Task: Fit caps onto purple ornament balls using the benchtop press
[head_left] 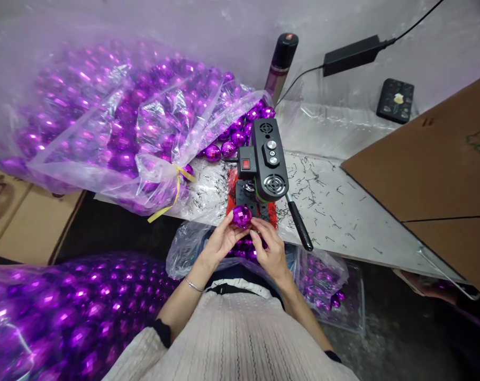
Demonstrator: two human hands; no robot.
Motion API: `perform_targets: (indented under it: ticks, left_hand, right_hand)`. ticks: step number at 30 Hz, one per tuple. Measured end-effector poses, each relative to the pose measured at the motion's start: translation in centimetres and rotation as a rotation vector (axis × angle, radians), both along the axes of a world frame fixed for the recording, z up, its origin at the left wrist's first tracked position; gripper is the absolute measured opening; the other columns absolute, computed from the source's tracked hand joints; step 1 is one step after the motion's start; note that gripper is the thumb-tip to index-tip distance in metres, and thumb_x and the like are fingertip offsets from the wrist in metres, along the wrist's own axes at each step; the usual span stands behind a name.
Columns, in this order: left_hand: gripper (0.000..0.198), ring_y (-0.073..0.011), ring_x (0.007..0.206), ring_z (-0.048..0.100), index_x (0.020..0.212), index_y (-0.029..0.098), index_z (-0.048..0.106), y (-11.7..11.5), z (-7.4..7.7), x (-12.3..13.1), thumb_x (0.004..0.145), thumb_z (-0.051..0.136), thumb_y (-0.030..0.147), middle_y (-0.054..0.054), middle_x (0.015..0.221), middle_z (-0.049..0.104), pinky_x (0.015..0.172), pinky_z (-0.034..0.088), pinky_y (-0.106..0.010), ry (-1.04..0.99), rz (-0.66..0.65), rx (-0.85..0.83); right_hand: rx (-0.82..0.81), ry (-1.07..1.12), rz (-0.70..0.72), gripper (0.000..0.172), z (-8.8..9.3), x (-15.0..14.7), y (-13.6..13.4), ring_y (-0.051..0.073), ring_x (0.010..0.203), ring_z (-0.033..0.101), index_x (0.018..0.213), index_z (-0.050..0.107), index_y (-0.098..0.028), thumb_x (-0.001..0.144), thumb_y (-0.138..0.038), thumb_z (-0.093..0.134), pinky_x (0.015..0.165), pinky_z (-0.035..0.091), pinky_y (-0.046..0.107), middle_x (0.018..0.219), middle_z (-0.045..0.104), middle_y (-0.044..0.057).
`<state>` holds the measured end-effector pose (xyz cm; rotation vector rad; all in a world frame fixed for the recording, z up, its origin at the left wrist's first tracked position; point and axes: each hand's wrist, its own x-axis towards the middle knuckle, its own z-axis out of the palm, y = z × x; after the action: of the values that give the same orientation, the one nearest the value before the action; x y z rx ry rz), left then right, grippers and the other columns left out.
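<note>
A shiny purple faceted ball [242, 216] is held between both my hands just in front of a small black machine [266, 159] with a red switch and a red base. My left hand [220, 241] grips the ball from the left with curled fingers. My right hand [268, 247] pinches at the ball's right side; whether it holds anything else is too small to tell. Beneath my hands an open clear bag [192, 243] in my lap holds more purple balls.
Big clear bags of purple balls [116, 121] lie on the table's left, another [65, 312] at lower left. The white table [343, 211] is strewn with tiny metal bits. A lever handle [299, 226], spray can [281, 61], power adapter [353, 54] and cardboard [442, 174] surround the machine.
</note>
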<state>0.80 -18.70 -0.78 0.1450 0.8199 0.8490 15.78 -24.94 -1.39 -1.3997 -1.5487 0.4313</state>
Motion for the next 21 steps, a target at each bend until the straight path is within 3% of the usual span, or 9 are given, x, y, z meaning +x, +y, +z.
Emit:
perform_targets:
  ticks: [5, 9, 11, 16, 21]
  left_hand:
    - [0.036, -0.0211, 0.107, 0.079, 0.117, 0.02, 0.074, -0.6, -0.4, -0.1, 0.085, 0.086, 0.032, -0.006, 0.116, 0.082, 0.104, 0.062, -0.036, 0.126, 0.052, 0.171]
    - [0.049, -0.0218, 0.122, 0.074, 0.124, 0.023, 0.071, 1.2, -1.0, 0.1, 0.081, 0.089, 0.037, -0.005, 0.127, 0.079, 0.115, 0.053, -0.036, 0.35, 0.222, 0.335]
    - [0.053, -0.0221, 0.124, 0.072, 0.125, 0.023, 0.069, 2.4, -1.5, 0.6, 0.079, 0.091, 0.037, -0.006, 0.126, 0.078, 0.118, 0.049, -0.037, 0.469, 0.247, 0.405]
    - [0.055, -0.0269, 0.129, 0.068, 0.125, 0.023, 0.068, 3.6, -3.0, 2.4, 0.078, 0.092, 0.037, -0.009, 0.129, 0.074, 0.12, 0.045, -0.042, 0.739, 0.086, 0.634]
    - [0.06, -0.0334, 0.13, 0.063, 0.127, 0.026, 0.071, 3.1, -3.7, 2.6, 0.073, 0.096, 0.037, -0.011, 0.123, 0.072, 0.121, 0.039, -0.051, 1.052, 0.028, 0.807]
  right_hand:
    - [-0.084, 0.048, -0.085, 0.029, 0.0, 0.2, -0.3, 0.021, 0.111, 0.078, 0.123, 0.076, -0.024, 0.106, -0.037, 0.056, 0.099, 0.067, 0.04, 0.118, 0.081, 0.01]
    - [-0.112, 0.065, -0.116, 0.028, 0.0, 1.1, -1.2, 0.02, 0.105, 0.079, 0.115, 0.078, -0.024, 0.105, -0.039, 0.057, 0.097, 0.066, 0.038, 0.111, 0.082, 0.009]
    - [-0.111, 0.064, -0.132, 0.027, 0.0, 1.8, -1.5, 0.021, 0.103, 0.079, 0.113, 0.078, -0.024, 0.105, -0.039, 0.058, 0.095, 0.066, 0.038, 0.109, 0.083, 0.009]
    - [-0.105, 0.061, -0.205, 0.029, 0.0, 3.2, -2.2, 0.022, 0.104, 0.079, 0.112, 0.078, -0.023, 0.104, -0.041, 0.058, 0.094, 0.066, 0.039, 0.108, 0.083, 0.01]
    - [-0.102, 0.057, -0.211, 0.027, -0.5, 3.8, -3.0, 0.021, 0.102, 0.079, 0.11, 0.078, -0.023, 0.104, -0.039, 0.056, 0.087, 0.066, 0.035, 0.108, 0.083, 0.009]
